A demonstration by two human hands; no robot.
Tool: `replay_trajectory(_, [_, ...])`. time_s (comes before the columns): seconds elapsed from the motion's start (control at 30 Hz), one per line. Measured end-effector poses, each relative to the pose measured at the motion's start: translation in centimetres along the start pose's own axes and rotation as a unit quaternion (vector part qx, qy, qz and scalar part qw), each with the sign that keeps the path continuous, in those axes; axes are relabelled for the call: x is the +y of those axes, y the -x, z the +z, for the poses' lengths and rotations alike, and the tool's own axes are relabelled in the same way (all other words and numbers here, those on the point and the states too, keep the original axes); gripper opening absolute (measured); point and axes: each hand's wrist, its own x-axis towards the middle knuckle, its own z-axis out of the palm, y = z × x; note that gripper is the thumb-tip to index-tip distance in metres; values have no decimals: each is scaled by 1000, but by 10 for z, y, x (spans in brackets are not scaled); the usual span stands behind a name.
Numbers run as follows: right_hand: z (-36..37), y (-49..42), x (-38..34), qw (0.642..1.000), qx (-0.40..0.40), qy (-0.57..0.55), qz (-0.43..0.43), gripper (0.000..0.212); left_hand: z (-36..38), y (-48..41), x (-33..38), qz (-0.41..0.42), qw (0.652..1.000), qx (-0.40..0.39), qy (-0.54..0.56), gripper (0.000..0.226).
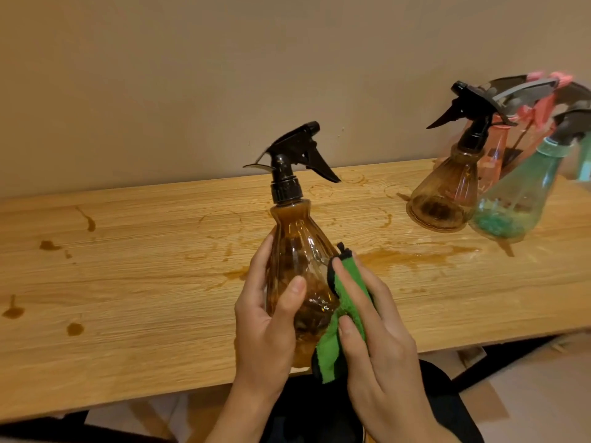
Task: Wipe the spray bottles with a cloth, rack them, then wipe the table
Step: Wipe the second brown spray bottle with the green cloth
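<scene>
Above the stained table (128, 282), the ribbed amber spray bottle (300, 251) looks grimy.

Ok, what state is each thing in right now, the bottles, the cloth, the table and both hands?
Held amber bottle, lifted off the table, sprayer on, gripped by left hand.
Green cloth, pressed on that bottle by right hand.
Second amber bottle, untouched, sprayer on.
Teal bottle, untouched.
Pink bottle, partly hidden behind them.
Table, stained with brown spills.

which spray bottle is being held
The amber bottle in front: the left hand grips it, the right hand holds the green cloth against it. The other bottles are untouched, far right.
</scene>
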Motion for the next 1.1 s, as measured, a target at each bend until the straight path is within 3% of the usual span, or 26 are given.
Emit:
replay_trajectory(0.2, [-12,-48,-8,999,-15,-43,27,50,2,2,7,14,997,-53,-50,55])
replay_trajectory(0.43, [-3,-6,4,994,-30,61,-83,49,1,0,4,11,1000,-22,-9,61])
replay_trajectory(0.63, [-11,-32,-3,999,-30,-22,-16,53,0,2,4,16,996,-68,-58,59])
replay_trajectory(0.9, [-7,-14,1,988,-37,83,-123,49,0,0,4,6,1000,-17,1,61])
replay_trajectory(1.1, [-12,-33,-4,998,-15,-52,-13,46,1,2,6,5,998,-63,-29,58])
